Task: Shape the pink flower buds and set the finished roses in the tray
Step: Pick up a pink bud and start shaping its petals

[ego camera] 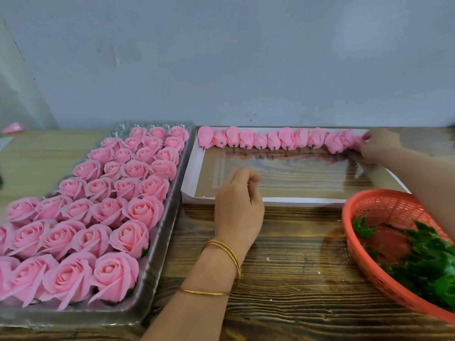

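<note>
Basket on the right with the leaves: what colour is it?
The basket is orange-red mesh, holding green leaves; head view.

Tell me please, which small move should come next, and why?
Probably lift the rightmost bud out of the row in the white box toward the left hand for shaping: the right hand pinches it, the left holds nothing, and the tray has free cells at its far end.

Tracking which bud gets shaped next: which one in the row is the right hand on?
The rightmost pink bud, at the row's end: the right hand holds it; the others lie untouched.
</note>
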A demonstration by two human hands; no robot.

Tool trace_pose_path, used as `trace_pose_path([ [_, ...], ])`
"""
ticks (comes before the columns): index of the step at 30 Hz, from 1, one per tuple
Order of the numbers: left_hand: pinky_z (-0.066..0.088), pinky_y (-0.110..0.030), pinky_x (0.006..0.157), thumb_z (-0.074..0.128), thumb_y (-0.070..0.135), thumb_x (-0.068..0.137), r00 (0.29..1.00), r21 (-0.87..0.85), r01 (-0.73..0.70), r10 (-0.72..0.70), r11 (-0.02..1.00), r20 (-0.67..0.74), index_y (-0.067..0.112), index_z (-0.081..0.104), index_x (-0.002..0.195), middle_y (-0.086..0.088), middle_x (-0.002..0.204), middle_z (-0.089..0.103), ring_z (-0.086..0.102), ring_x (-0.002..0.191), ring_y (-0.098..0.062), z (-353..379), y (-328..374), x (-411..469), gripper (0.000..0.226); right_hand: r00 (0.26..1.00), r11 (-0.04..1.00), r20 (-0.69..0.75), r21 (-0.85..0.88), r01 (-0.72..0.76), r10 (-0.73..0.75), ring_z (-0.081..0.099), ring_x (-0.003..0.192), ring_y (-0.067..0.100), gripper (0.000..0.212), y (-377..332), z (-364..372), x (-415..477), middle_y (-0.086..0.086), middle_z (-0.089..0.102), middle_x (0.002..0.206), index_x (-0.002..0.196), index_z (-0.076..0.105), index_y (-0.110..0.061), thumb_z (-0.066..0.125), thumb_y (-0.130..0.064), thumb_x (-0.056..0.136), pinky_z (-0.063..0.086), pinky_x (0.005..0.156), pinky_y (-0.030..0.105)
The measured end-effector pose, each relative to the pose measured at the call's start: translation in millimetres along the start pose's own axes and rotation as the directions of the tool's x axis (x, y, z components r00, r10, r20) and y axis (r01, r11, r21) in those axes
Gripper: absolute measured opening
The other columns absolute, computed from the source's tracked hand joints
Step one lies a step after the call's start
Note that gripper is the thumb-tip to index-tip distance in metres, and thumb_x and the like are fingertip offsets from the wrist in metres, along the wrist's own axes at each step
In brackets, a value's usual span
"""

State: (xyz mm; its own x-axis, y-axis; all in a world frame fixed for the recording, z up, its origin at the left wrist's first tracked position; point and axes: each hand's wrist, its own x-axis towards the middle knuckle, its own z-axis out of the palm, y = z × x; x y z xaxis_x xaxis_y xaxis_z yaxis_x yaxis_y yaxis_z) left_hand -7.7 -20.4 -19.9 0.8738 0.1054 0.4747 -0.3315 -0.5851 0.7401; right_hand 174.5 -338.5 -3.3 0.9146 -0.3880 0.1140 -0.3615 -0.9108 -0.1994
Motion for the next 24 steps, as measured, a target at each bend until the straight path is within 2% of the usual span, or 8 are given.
trace_pose_path([
  [2,0.043,-0.004,0.068,0.055,0.005,0.093,1.000,-0.001,0.001,-0.001,1.000,0.002,0.022,0.059,0.094,0.016,0.087,0.052,0.053,0.077,0.004,-0.4,-0.1,-0.4,0.017,1.000,0.999,-0.025,0.052,-0.014,0.015,0.060,0.109,0.041,0.028,0.9,1.9,1.4,0.026,0.064,0.114,0.105,0.065,-0.002,0.066,-0.026,0.091,0.047,0.085,0.035],
  [5,0.043,-0.004,0.068,0.055,0.005,0.093,1.000,0.003,0.006,-0.006,1.000,0.003,0.022,0.060,0.095,0.016,0.087,0.052,0.053,0.078,0.004,-0.5,-0.2,-0.2,0.017,0.998,0.993,-0.049,0.113,-0.027,0.033,0.059,0.111,0.044,0.029,1.7,2.5,1.8,0.029,0.064,0.116,0.109,0.066,0.000,0.064,-0.023,0.091,0.048,0.092,0.039],
  [10,0.043,-0.003,0.068,0.055,0.005,0.093,1.000,0.002,0.009,-0.009,1.000,0.000,0.021,0.060,0.095,0.015,0.088,0.052,0.053,0.077,0.004,-0.5,0.2,0.3,0.017,0.999,0.992,-0.030,0.124,-0.038,0.042,0.060,0.107,0.043,0.019,-2.1,-0.2,-2.1,0.029,0.064,0.109,0.090,0.062,-0.005,0.064,-0.024,0.091,0.048,0.086,0.038],
  [16,0.043,-0.005,0.065,0.055,0.004,0.093,1.000,0.006,0.010,-0.010,1.000,-0.016,0.019,0.061,0.096,0.010,0.090,0.055,0.053,0.076,0.002,-0.6,0.3,1.0,0.016,0.994,0.982,-0.061,0.168,-0.085,0.096,0.061,0.103,0.044,0.032,-1.4,-1.9,-8.5,0.028,0.064,0.110,0.099,0.067,-0.002,0.066,-0.032,0.089,0.049,0.083,0.040],
  [19,0.044,-0.006,0.065,0.055,0.005,0.093,1.000,0.004,0.013,-0.013,1.000,-0.017,0.020,0.061,0.095,0.010,0.090,0.055,0.053,0.075,0.002,-0.5,0.0,1.3,0.016,0.992,0.985,-0.073,0.149,-0.087,0.099,0.061,0.100,0.044,0.036,-1.2,-4.2,-13.4,0.028,0.064,0.106,0.098,0.067,0.002,0.068,-0.033,0.087,0.045,0.075,0.037],
  [24,0.042,-0.005,0.064,0.055,0.004,0.093,1.000,0.003,0.010,-0.010,1.000,-0.027,0.019,0.062,0.096,0.010,0.090,0.055,0.052,0.074,0.002,-0.9,-0.7,0.6,0.016,0.985,0.976,-0.100,0.181,-0.120,0.140,0.062,0.094,0.045,0.035,-2.8,-15.9,-20.6,0.029,0.063,0.100,0.093,0.066,0.002,0.068,-0.031,0.082,0.048,0.075,0.039],
])
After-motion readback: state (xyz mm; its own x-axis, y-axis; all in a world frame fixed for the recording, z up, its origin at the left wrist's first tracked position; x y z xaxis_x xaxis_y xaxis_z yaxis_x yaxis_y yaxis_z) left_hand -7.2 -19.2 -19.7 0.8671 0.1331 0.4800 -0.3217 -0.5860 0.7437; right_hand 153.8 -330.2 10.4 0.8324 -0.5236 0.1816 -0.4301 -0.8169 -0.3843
